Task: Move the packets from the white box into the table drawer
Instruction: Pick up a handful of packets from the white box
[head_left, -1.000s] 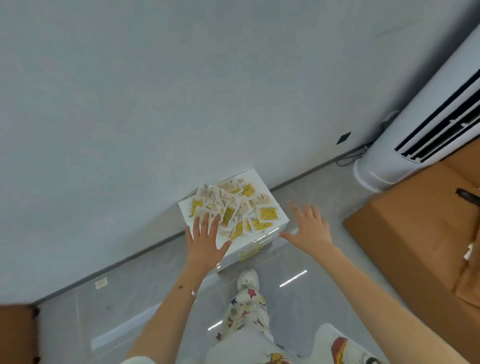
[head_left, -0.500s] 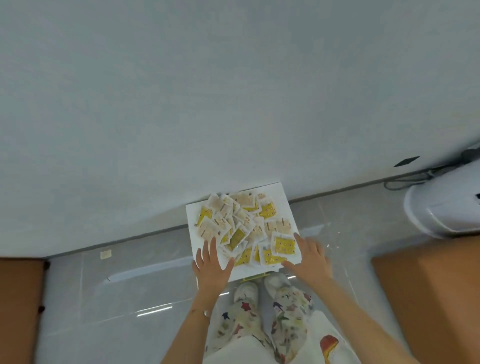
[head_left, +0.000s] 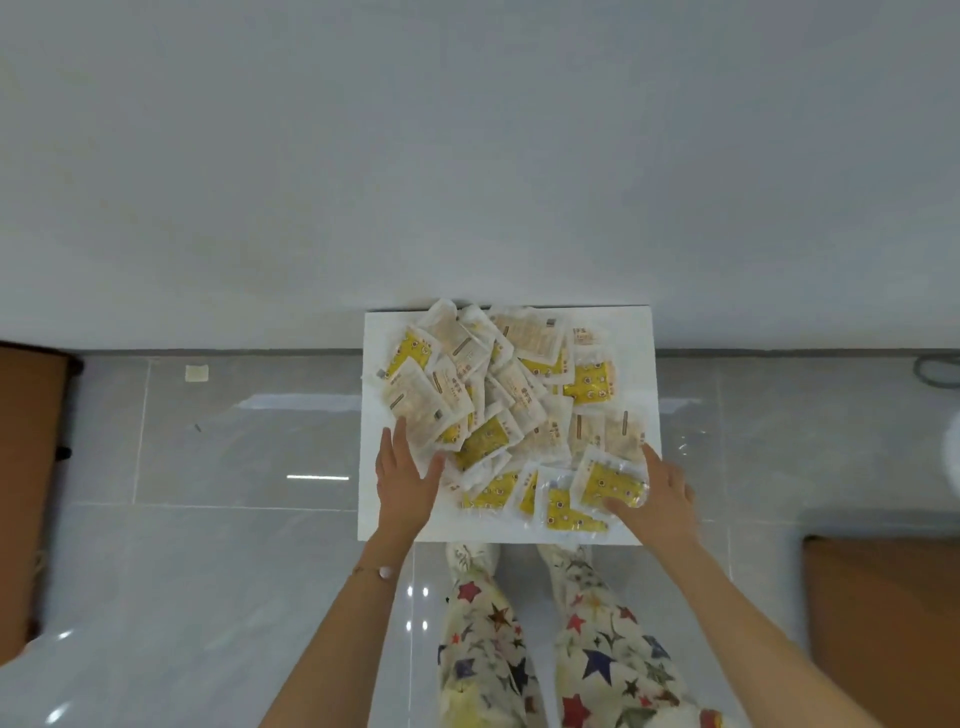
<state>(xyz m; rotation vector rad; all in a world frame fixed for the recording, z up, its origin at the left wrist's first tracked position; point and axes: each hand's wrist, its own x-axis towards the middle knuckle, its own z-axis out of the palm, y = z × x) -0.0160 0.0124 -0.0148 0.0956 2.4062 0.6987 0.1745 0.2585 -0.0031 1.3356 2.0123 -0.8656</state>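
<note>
A white box (head_left: 636, 353) stands on the floor against the wall, right in front of my feet. Several yellow and pale packets (head_left: 498, 410) lie heaped on its top. My left hand (head_left: 405, 478) rests flat over the box's near left part, fingers spread, its fingertips touching the pile's edge. My right hand (head_left: 660, 491) is at the near right corner, thumb and fingers on a yellow packet (head_left: 608, 480); whether it is gripped or only touched is unclear. No table drawer is in view.
Brown furniture (head_left: 26, 483) stands at the left edge and another brown surface (head_left: 883, 623) at the lower right. A grey cable (head_left: 935, 371) lies by the wall at right. Glossy grey floor tiles (head_left: 234, 441) surround the box.
The view has swung down and closer until the box lies square in front of me. Both hands have moved onto the packets; the right now touches a yellow packet.
</note>
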